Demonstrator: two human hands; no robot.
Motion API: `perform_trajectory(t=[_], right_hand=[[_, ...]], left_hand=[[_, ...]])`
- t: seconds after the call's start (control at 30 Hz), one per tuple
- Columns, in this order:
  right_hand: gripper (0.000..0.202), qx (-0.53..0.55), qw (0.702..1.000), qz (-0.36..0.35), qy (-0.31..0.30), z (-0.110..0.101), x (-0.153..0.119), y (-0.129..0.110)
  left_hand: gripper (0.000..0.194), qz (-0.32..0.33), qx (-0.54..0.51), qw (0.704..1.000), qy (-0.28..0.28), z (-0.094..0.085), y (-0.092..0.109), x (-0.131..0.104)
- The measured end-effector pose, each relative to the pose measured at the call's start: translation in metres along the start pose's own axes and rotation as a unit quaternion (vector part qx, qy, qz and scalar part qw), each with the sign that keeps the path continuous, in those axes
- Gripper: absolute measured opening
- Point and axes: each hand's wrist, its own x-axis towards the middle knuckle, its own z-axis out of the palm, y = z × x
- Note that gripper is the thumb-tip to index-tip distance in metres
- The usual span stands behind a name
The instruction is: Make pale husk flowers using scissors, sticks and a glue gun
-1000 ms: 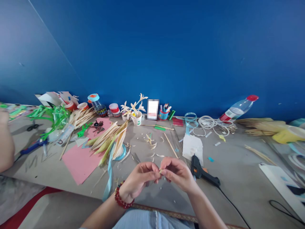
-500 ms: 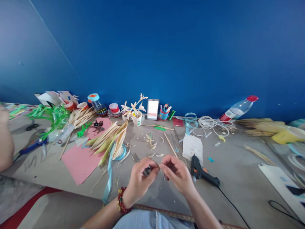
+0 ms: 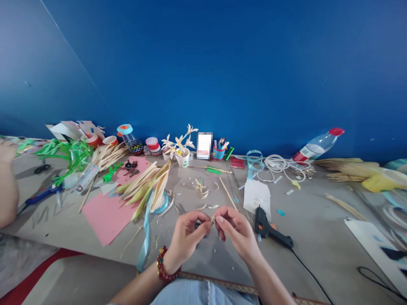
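Low over the front of the table, my left hand (image 3: 187, 239) is closed in a pinch around a small pale piece (image 3: 213, 220), perhaps corn husk. My right hand (image 3: 238, 235) meets it from the other side, thumb and forefinger closed at the piece's edge. Its exact shape is too small to make out. Dark scissors, it seems, lie partly hidden behind my left fingers. Beyond my hands rests a cream husk flower (image 3: 199, 186) among curled scraps. To the right of my right hand lies a black glue gun (image 3: 262, 222) with its cord trailing forward.
Dried corn husks (image 3: 146, 182) and pink paper (image 3: 110, 218) lie to the left, beside a light blue ribbon (image 3: 145, 241). Husk flowers stand in a white cup (image 3: 182, 159) near the wall. A plastic bottle (image 3: 318, 146) leans at right. Another person's arm (image 3: 6, 186) shows far left.
My fingertips have turned and parted slightly, so the pale piece between them shows more clearly. The things on the table have stayed in place.
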Motion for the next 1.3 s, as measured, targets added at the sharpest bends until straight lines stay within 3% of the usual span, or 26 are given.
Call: perform_trajectory(t=[0.2, 0.53, 0.6, 0.67, 0.73, 0.83, 0.9, 0.97, 1.13, 1.3], right_hand=[[0.028, 0.045, 0.999, 0.009, -0.007, 0.0, -0.002, 0.0], [0.027, 0.024, 1.0, 0.009, 0.009, 0.004, -0.001, 0.0], [0.03, 0.0, 0.999, -0.001, 0.034, -0.005, -0.003, 0.002], [0.033, -0.07, 0.994, -0.022, 0.081, -0.027, -0.007, 0.005], [0.029, -0.212, 0.968, -0.033, 0.131, -0.062, -0.016, 0.012], [0.026, -0.464, 0.864, -0.057, 0.186, -0.121, -0.038, 0.024], [0.031, -0.589, 0.788, -0.054, 0.168, -0.15, -0.053, 0.033], [0.038, -0.647, 0.75, -0.037, 0.135, -0.163, -0.063, 0.04], [0.032, -0.677, 0.728, -0.039, 0.096, -0.163, -0.061, 0.046], [0.018, -0.66, 0.748, -0.049, 0.054, -0.175, -0.052, 0.04]], left_hand=[[0.02, -0.081, -0.159, 0.984, -0.015, 0.0, -0.002, 0.002], [0.016, -0.111, -0.237, 0.965, -0.029, 0.0, 0.0, 0.002], [0.016, -0.116, -0.236, 0.964, -0.026, 0.0, 0.0, 0.002], [0.016, -0.118, -0.23, 0.966, -0.017, -0.001, -0.001, 0.002], [0.015, -0.116, -0.221, 0.968, -0.004, -0.003, -0.003, 0.002], [0.015, -0.119, -0.208, 0.971, 0.01, -0.005, -0.007, 0.002], [0.014, -0.126, -0.207, 0.97, 0.006, -0.005, -0.01, 0.004], [0.014, -0.131, -0.205, 0.97, -0.004, -0.002, -0.012, 0.006], [0.015, -0.135, -0.196, 0.971, -0.014, 0.005, -0.012, 0.01], [0.014, -0.137, -0.231, 0.963, -0.008, 0.006, -0.008, 0.01]])
